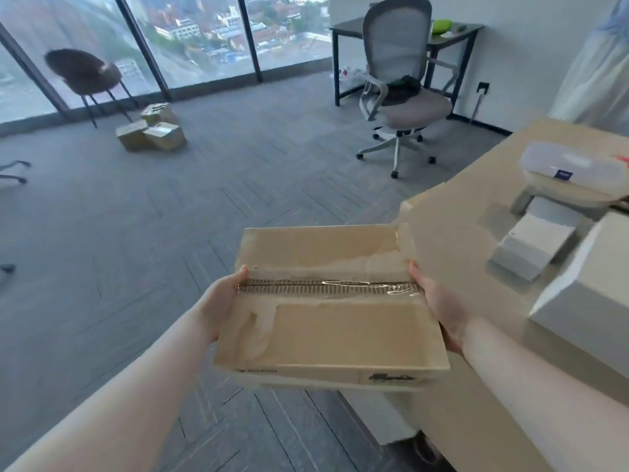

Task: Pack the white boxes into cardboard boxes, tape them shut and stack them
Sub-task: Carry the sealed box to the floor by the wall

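I hold a flat cardboard box [326, 321] in front of me above the carpet, its flaps closed and a strip of clear tape along the middle seam. My left hand [223, 301] grips its left side and my right hand [439, 308] grips its right side, thumbs at the top edge. On the table [452, 212] to the right lie two white boxes, a small one [531, 247] and a larger one [585, 301] at the frame's edge. A pile of several taped cardboard boxes [151, 129] sits on the floor by the window.
A grey office chair [405, 97] stands ahead right, in front of a dark desk [405, 28]. A brown chair [83, 71] is by the glass wall at left. A white tape dispenser or device [575, 172] rests at the table's far end. Grey carpet [204, 199] stretches between.
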A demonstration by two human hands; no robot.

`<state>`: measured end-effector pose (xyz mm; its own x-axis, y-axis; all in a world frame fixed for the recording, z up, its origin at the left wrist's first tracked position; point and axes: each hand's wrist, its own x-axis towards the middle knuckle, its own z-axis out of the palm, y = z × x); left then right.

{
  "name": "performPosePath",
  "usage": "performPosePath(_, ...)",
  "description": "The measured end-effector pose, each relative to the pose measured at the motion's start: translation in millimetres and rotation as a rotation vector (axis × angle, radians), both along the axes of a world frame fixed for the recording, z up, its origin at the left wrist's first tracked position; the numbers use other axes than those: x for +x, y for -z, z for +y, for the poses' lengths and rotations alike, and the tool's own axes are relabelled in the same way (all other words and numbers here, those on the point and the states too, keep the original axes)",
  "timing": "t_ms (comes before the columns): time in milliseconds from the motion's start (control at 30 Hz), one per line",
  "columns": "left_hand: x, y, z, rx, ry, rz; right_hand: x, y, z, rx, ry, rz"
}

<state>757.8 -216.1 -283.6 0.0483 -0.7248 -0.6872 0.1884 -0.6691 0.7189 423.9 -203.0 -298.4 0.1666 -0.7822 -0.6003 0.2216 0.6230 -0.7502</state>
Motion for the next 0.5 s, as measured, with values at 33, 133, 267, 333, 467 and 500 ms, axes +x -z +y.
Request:
performPosePath(33, 16, 0, -16, -0.003, -0.011, 0.002, 15, -1, -20, 0.006, -0.019, -0.010)
performPosePath(133, 65, 4, -62, 0.009, -0.048, 0.013, 63, 0, -78, 0.027, -0.070, -0.038)
performPosePath(267, 123, 17, -137, 0.052, -0.024, 0.004, 124, 6, -152, 0.047, -0.050, -0.020)
performPosePath(333, 147, 22, -182, 0.051, 0.026, 0.005, 149, 15, -187, 0.046, -0.015, -0.027)
performPosePath(467, 182, 23, -284, 0.057, 0.140, -0.033, 186, 29, -249, 0.044, 0.100, 0.007)
performPosePath(500, 186, 23, -309, 0.061, 0.172, -0.047, 191, 32, -262, 0.050, 0.122, 0.029)
